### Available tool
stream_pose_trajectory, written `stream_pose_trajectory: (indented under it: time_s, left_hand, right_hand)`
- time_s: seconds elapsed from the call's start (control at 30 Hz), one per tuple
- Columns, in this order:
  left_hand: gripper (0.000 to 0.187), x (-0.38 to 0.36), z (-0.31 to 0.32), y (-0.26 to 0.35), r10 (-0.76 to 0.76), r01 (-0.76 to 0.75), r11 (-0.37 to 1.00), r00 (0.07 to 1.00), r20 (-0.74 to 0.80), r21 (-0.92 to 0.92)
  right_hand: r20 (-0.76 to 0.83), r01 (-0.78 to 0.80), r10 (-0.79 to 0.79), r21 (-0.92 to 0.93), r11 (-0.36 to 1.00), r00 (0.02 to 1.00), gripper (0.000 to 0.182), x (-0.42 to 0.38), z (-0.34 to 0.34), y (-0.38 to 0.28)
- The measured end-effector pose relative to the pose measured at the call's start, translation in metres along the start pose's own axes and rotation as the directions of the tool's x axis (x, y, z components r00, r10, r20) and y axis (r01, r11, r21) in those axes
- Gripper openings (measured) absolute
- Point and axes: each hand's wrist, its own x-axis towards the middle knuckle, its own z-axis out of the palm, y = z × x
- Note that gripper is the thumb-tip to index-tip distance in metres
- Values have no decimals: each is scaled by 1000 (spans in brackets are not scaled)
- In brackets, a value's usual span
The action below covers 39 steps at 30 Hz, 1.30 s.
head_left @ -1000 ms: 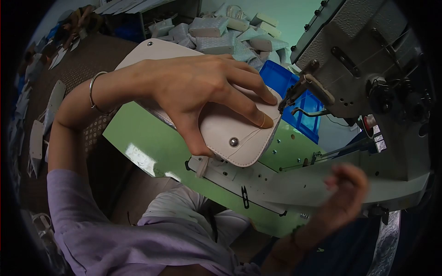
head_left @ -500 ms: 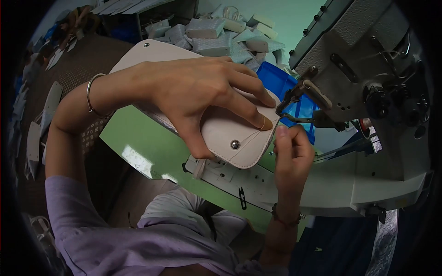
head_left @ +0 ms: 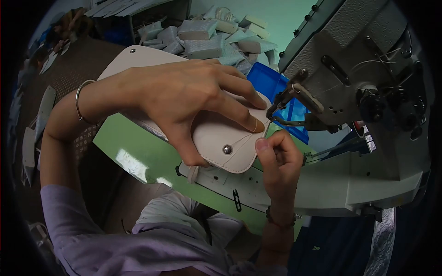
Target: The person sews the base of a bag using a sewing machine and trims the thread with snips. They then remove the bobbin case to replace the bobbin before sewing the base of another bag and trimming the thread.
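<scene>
A pale bag (head_left: 216,133) with a stitched flap and a round metal stud lies at the sewing machine (head_left: 322,110), its right edge by the presser foot. My left hand (head_left: 198,92) is spread over the flap, fingertips near the right edge and thumb at the near edge. My right hand (head_left: 280,158) is closed in a pinch at the bag's right edge, just below the presser foot. Whatever is between those fingertips is too small to make out. Fine loose threads (head_left: 240,140) cross the flap near the stud.
Black thread snips (head_left: 236,200) lie on the machine bed, near the green tabletop (head_left: 138,154). Behind the bag stands a blue compartment tray (head_left: 267,80). Wrapped bags (head_left: 202,41) are heaped at the back. Pale pieces (head_left: 30,152) hang at the left.
The whole view has shifted slightly. My right hand has moved a little left and towards me, its thumb now against the flap edge. My left hand stays spread on the bag.
</scene>
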Motion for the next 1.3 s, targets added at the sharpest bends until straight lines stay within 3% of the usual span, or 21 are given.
stream_pose_trajectory:
  time_s: [0.73,1.3]
  left_hand:
    - [77,0,4,-3,16,-17,998,1000,-15,-57]
    - [75,0,3,-3,20,-20,1000,1000,-11,0]
  right_hand:
    - [29,-3,4,-17,1000,1000,27,0,-1,-3]
    - [62,-15,17,-28,999,998,29,4,-4,-1]
